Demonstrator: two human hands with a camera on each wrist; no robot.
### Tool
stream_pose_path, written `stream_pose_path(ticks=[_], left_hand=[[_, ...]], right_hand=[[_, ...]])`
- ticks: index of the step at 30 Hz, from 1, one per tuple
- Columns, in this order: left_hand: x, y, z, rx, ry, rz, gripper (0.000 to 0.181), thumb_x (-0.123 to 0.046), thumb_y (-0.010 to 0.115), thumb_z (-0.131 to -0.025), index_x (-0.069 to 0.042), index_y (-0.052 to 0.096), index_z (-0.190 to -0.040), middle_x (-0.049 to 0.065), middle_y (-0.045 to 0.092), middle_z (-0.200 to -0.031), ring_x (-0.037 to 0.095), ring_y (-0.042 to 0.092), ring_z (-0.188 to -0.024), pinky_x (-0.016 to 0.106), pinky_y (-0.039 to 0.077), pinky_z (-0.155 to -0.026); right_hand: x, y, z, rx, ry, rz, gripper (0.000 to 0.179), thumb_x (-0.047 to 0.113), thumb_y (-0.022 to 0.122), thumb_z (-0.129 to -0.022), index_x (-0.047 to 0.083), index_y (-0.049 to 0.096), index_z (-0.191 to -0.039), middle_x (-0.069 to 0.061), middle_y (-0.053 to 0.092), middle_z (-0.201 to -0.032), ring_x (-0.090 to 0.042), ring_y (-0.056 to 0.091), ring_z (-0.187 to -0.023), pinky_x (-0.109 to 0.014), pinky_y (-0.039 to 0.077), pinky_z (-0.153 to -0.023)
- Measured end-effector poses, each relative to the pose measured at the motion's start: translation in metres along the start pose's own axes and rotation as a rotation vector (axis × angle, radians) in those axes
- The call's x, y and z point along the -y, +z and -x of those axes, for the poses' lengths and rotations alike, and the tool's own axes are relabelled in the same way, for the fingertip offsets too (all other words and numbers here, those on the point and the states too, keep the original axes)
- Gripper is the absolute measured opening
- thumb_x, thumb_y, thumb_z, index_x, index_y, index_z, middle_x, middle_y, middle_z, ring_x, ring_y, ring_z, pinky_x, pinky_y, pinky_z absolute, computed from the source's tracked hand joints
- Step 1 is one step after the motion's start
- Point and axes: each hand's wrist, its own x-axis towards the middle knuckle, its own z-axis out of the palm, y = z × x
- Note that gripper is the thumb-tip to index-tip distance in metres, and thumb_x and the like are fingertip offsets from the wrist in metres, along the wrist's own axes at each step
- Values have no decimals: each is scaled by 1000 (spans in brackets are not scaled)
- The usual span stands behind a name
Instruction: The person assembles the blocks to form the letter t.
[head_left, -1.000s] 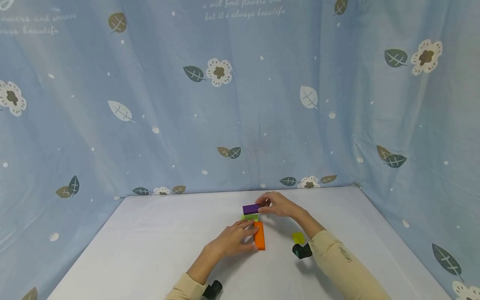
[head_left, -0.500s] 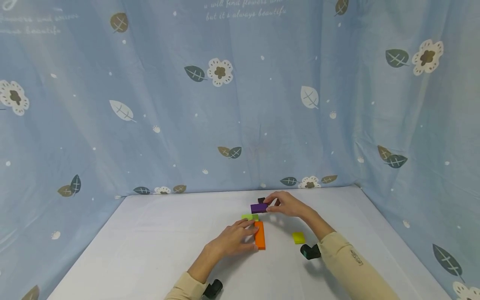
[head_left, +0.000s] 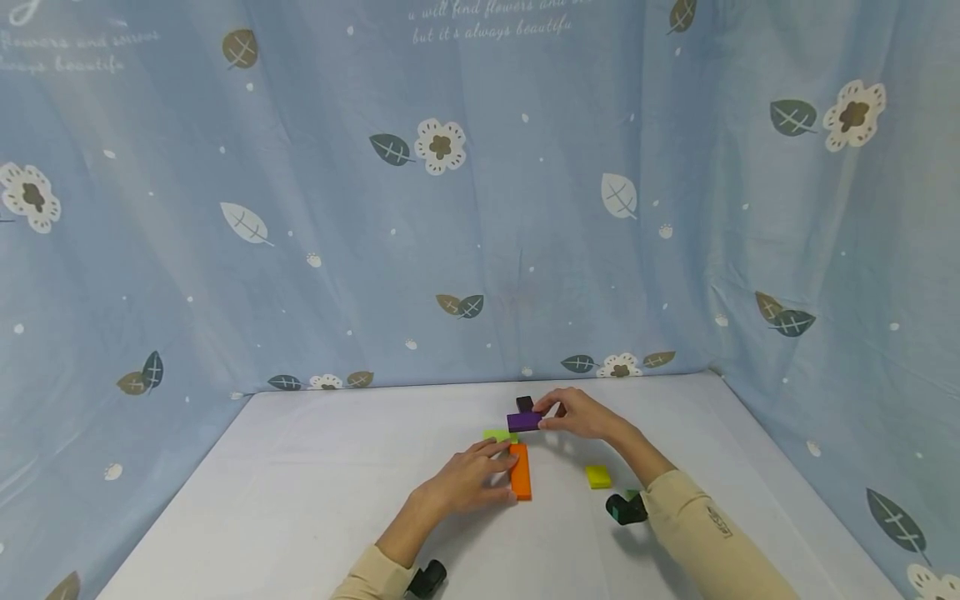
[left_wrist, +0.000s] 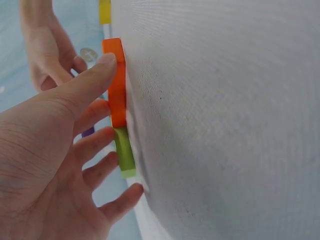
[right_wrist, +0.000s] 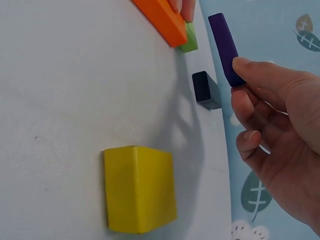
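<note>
My right hand pinches one end of a purple block between thumb and fingers. In the right wrist view the block is held up above the table. My left hand rests beside an orange block, fingers spread and mostly straight. Its thumb touches the orange block near one end in the left wrist view. Other fingertips are at a light green block, which lies end to end with the orange one. In the head view, the left fingers partly cover the green block.
A black block stands on the white table just behind the purple one. A yellow block lies to the right, near the right forearm. Half hidden by the right wrist camera is a green piece. Blue patterned curtain surrounds the table.
My right hand has moved right with the purple block, off from over the green block, and dipped slightly at the end. The black block has come into view. My left hand has stayed still.
</note>
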Motion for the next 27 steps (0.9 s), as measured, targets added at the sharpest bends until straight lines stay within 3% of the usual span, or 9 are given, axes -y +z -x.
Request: stream_pose_path(ticks=[27], left_hand=[[0,-1,0,-2,9,3,61,-50,65,-90,-20,55,-141,7,43,-154,35,39,-143,60,46,-101]], right_hand=[[-21,3,14,5,80,-43,29,17,70,-91,4,67,-117,-13,68,-107,-17,59,-79,-21,52,-68]])
